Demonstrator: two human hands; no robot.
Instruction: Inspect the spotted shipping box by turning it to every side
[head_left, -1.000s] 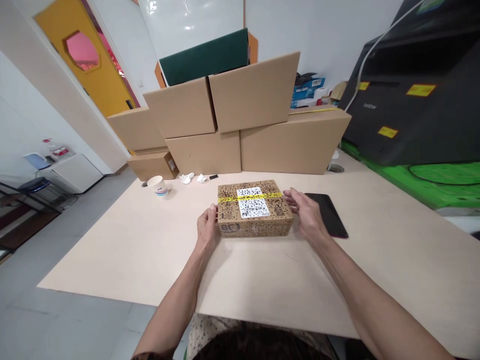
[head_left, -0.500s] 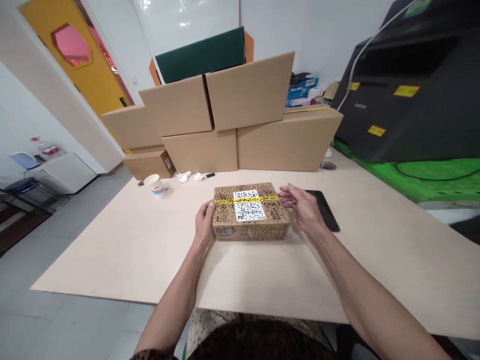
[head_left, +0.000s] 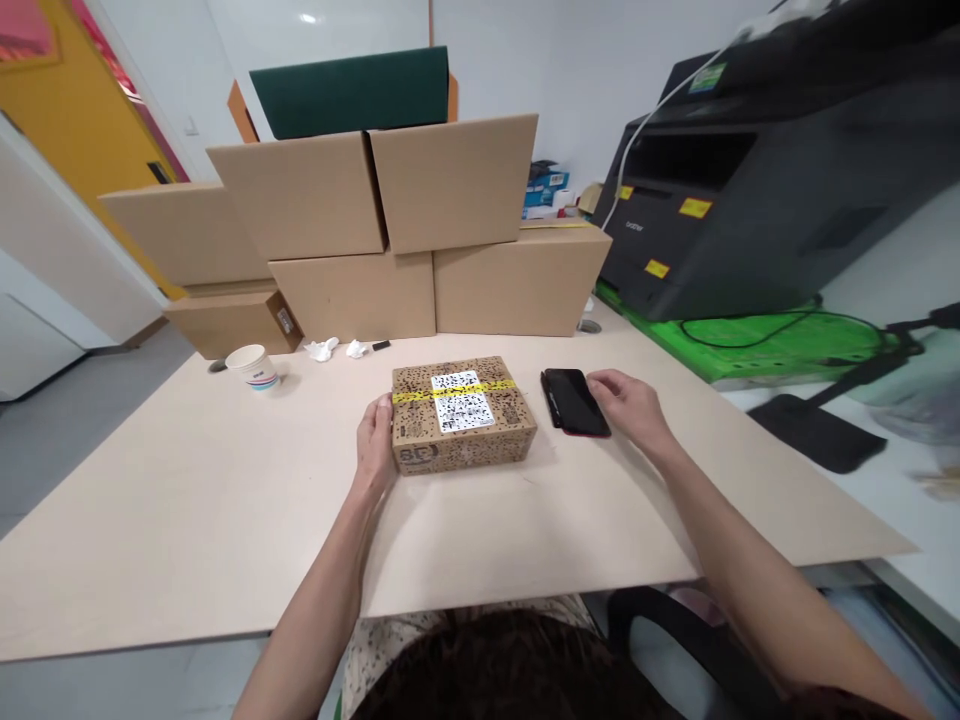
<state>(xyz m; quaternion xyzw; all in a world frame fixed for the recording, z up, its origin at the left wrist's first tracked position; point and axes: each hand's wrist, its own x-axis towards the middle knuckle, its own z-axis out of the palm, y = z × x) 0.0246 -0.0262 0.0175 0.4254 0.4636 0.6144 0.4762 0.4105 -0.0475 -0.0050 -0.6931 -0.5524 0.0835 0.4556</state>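
A cardboard box (head_left: pixel 480 447) lies on the table, wrapped with yellow tape and bearing a white label (head_left: pixel 463 402) speckled with black. My left hand (head_left: pixel 375 440) is closed against its left side, thumb by the top edge; the fingers on the far side are partly hidden. To the right of the box lies a black smartphone (head_left: pixel 576 402), face up, with a thin dark strip along its left edge. My right hand (head_left: pixel 630 405) is at the phone's upper right edge, thumb and bent fingers together there.
Stacked cardboard boxes (head_left: pixel 352 295) stand along the back, topped by a dark green box (head_left: pixel 352 95). A paper cup (head_left: pixel 253 367), crumpled tissues (head_left: pixel 322 349) and a small black piece (head_left: pixel 382 345) lie at the left back. A large black printer (head_left: pixel 705 230) stands at right on a green surface (head_left: pixel 720 350).
My right hand has moved away from the right side of the cardboard box to the smartphone's edge. My left hand stays on the box. The view has turned to the right.
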